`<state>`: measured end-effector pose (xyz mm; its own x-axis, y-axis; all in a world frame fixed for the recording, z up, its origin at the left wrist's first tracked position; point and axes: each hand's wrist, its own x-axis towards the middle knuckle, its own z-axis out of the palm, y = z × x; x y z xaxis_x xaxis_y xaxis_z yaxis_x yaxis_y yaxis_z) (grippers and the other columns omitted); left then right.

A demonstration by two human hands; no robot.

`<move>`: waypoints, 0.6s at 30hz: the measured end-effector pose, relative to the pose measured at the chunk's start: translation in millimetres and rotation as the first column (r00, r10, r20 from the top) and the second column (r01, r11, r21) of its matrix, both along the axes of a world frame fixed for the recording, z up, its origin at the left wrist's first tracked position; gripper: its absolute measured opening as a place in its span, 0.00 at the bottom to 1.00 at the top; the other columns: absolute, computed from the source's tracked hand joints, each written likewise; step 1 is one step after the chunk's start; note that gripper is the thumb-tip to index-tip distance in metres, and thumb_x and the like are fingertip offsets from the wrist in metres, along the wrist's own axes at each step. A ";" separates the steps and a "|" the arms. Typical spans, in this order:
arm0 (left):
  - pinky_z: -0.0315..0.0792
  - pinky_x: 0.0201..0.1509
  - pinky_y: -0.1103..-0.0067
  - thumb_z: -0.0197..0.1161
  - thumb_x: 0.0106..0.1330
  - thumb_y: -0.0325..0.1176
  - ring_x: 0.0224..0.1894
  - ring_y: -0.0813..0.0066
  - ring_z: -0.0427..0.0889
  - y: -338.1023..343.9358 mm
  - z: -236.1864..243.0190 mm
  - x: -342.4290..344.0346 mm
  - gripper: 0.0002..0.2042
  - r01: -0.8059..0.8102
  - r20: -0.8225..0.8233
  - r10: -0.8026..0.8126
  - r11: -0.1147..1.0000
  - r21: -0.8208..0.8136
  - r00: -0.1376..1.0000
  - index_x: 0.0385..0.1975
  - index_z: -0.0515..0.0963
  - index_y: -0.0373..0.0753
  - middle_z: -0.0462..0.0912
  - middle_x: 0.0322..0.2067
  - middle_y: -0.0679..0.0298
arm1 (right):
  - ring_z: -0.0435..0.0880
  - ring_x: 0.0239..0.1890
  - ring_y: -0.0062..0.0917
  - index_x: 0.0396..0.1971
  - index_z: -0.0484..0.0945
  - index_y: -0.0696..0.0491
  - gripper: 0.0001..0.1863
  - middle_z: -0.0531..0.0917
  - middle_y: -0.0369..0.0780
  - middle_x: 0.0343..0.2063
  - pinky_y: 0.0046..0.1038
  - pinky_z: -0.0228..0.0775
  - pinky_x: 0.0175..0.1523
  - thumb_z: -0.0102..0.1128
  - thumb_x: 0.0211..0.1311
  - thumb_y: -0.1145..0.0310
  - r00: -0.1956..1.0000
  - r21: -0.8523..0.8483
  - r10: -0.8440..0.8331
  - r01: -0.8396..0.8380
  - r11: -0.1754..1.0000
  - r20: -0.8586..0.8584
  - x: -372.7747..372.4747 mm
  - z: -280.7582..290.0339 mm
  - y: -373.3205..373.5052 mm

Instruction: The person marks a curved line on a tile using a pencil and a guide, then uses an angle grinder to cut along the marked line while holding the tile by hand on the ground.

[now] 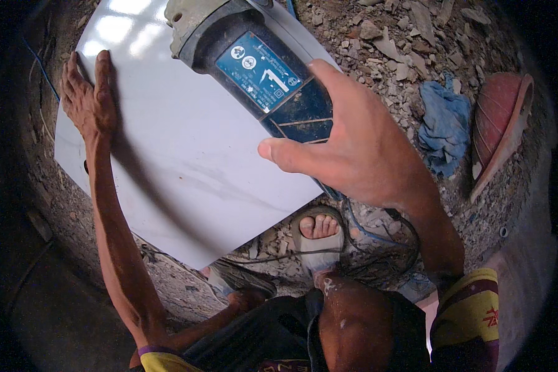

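Note:
My right hand (366,139) is wrapped round the dark blue body of an angle grinder (285,87), thumb along the near side. Its grey metal head (195,25) points to the upper left and runs partly out of view, so I cannot see a disc. Beneath the grinder lies a large white, glossy tile (186,180) with faint grey veining and bright window reflections. My left hand (90,99) rests on the tile's left edge, fingers stretched out and holding nothing.
Broken rubble (409,56) covers the ground around the tile. To the right lie a crumpled blue cloth (443,127) and a red, curved object (499,124) with a pale rim. Dark cable (409,242) loops beside my sandalled foot (319,232), close to the tile's near edge.

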<state>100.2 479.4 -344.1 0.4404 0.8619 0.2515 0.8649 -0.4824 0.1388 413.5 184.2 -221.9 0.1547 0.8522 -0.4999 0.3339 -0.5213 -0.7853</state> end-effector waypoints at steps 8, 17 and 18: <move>0.40 0.89 0.55 0.46 0.76 0.78 0.87 0.48 0.53 7.8 -7.5 -9.2 0.51 0.048 -0.037 -0.047 0.999 0.020 0.998 0.85 0.61 0.41 0.62 0.82 0.47 | 0.83 0.29 0.24 0.50 0.78 0.59 0.27 0.84 0.39 0.31 0.32 0.78 0.38 0.84 0.61 0.59 1.000 0.012 -0.009 0.009 1.000 -0.013 0.7 -0.8 -13.3; 0.40 0.89 0.53 0.45 0.76 0.78 0.87 0.47 0.52 0.5 -0.6 -0.6 0.50 -0.018 0.039 0.019 1.000 -0.011 0.999 0.85 0.60 0.41 0.61 0.83 0.47 | 0.83 0.30 0.23 0.51 0.78 0.59 0.28 0.84 0.39 0.32 0.32 0.78 0.38 0.84 0.61 0.58 1.000 0.020 0.000 0.001 1.000 -0.025 2.2 1.2 -28.8; 0.40 0.89 0.53 0.45 0.76 0.78 0.87 0.47 0.52 1.2 -1.2 -2.8 0.51 -0.016 0.022 0.016 1.000 -0.010 1.000 0.85 0.59 0.41 0.60 0.83 0.47 | 0.84 0.30 0.23 0.51 0.77 0.60 0.28 0.84 0.39 0.32 0.32 0.78 0.38 0.83 0.62 0.58 1.000 0.041 -0.001 0.002 0.999 -0.021 1.8 1.1 -29.6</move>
<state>97.3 480.6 -345.3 0.4209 0.8712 0.2525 0.8691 -0.4670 0.1627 415.3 154.7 -220.8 0.1457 0.8716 -0.4680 0.3165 -0.4892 -0.8127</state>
